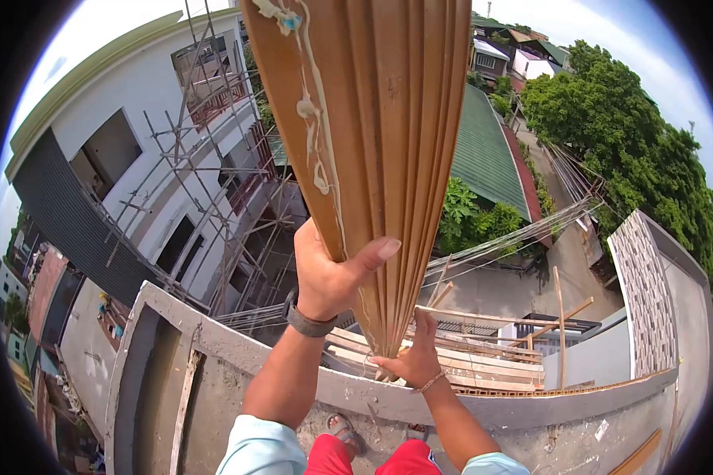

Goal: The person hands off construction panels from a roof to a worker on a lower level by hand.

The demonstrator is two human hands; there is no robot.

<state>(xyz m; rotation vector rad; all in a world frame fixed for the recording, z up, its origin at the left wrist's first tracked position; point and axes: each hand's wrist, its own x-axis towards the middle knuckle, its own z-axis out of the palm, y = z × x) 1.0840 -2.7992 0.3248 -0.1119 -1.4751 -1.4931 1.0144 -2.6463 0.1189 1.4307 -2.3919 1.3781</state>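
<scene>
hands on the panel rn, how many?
2. The left hand grips the ribbed wooden panel higher up at its left edge, thumb across the face; the right hand holds its bottom end. No other hands show.

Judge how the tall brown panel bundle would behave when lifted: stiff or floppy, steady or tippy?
Probably stiff: the panel bundle stands straight above the left hand without sagging. Likely top-heavy, since most length rises above both grips; the right hand grips its bottom end.

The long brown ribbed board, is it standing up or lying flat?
Standing up. The long brown ribbed board rises from the right hand at its bottom end, past the left hand, beyond the picture's top.
</scene>
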